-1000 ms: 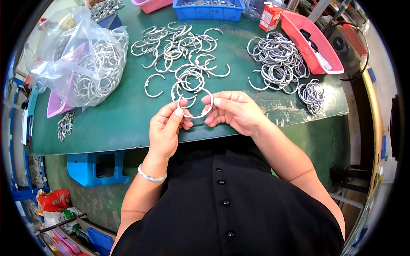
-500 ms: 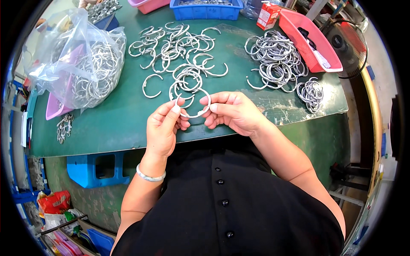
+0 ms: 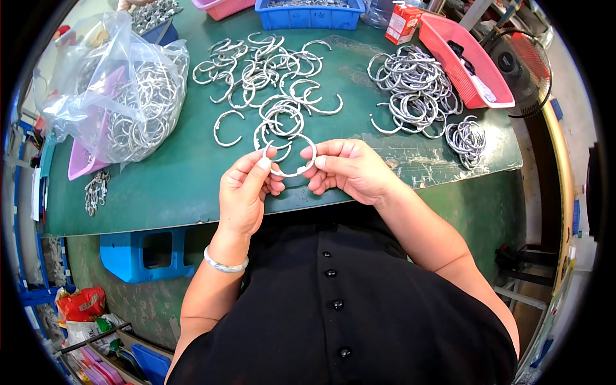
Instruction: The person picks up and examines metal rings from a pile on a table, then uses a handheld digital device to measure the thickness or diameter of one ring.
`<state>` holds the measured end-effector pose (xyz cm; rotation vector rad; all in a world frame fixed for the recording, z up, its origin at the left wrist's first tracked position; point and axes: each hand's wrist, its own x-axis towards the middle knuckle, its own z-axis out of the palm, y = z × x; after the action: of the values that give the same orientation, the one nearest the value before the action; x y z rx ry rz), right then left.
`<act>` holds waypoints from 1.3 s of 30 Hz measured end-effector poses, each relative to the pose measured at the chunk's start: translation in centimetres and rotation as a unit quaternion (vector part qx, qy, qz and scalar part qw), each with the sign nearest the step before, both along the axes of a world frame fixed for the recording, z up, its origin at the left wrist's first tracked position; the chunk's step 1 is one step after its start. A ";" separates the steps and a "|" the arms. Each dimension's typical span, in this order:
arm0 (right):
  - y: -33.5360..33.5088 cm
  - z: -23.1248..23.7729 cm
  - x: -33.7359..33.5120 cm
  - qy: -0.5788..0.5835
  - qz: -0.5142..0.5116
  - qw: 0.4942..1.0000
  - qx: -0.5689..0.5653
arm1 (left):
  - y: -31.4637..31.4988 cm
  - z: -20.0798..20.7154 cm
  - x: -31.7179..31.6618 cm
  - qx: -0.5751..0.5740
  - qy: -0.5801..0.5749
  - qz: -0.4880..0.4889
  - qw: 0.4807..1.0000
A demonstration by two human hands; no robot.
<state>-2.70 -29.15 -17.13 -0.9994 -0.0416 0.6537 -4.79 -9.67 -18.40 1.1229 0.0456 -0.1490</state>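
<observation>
A thin silver metal ring point(image 3: 292, 173), like a bangle, is held between my two hands above the table's near edge. My left hand point(image 3: 248, 186) pinches its left side between thumb and fingers. On its right side my right hand point(image 3: 350, 168) pinches it the same way. Just beyond lies a loose spread of open silver rings point(image 3: 256, 76), some overlapping, with one single open ring point(image 3: 217, 131) apart at the left. To the right is a dense heap of silver rings point(image 3: 414, 86), and beside it a smaller bundle of rings point(image 3: 466, 142).
At the left a clear plastic bag point(image 3: 151, 109) full of rings sits in a pink basket point(image 3: 82, 157), near small metal pieces point(image 3: 96, 192). A blue bin point(image 3: 308, 18) stands at the back. A pink basket point(image 3: 449, 61) and a fan point(image 3: 523, 70) are at the right. Under the table is a blue stool point(image 3: 125, 256).
</observation>
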 end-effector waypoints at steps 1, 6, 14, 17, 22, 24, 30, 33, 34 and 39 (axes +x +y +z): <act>0.0 0.0 0.0 -0.001 -0.001 1.000 -0.003 | 0.0 0.0 0.0 -0.005 -0.002 -0.006 1.000; 0.0 0.0 -0.2 0.006 -0.003 1.000 -0.008 | -0.1 0.0 -0.3 0.002 -0.001 -0.002 1.000; 0.0 0.1 -0.3 -0.001 -0.007 0.999 -0.035 | 0.0 0.0 -0.3 -0.010 -0.013 -0.005 1.000; 0.1 0.4 -0.2 -0.029 -0.020 0.997 -0.064 | 0.0 0.0 -0.1 -0.017 -0.020 -0.013 1.000; 0.2 1.0 -0.5 -0.092 -0.031 0.989 -0.109 | 0.0 -0.3 -0.1 0.005 -0.028 -0.013 0.999; 0.4 1.5 -0.8 -0.111 -0.034 0.986 -0.122 | -0.1 -0.3 -0.1 0.001 -0.025 -0.013 1.000; 1.7 3.3 -1.6 -0.311 -0.028 0.934 -0.176 | 0.3 -0.7 -0.1 -0.028 -0.036 -0.033 0.998; 2.4 3.2 -1.6 -0.428 -0.050 0.879 -0.206 | 0.4 -0.8 -0.1 -0.046 -0.042 -0.035 0.997; 2.7 3.2 -1.7 -0.431 -0.072 0.877 -0.200 | 0.4 -0.8 -0.1 -0.054 -0.042 -0.034 0.997; 3.1 3.3 -1.9 -0.464 -0.090 0.852 -0.226 | 0.6 -0.8 0.0 -0.061 -0.036 -0.039 0.997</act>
<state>-4.63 -26.06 -13.81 -1.6862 -0.6635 -0.0592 -4.80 -9.07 -19.18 1.0086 -0.0716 -0.1788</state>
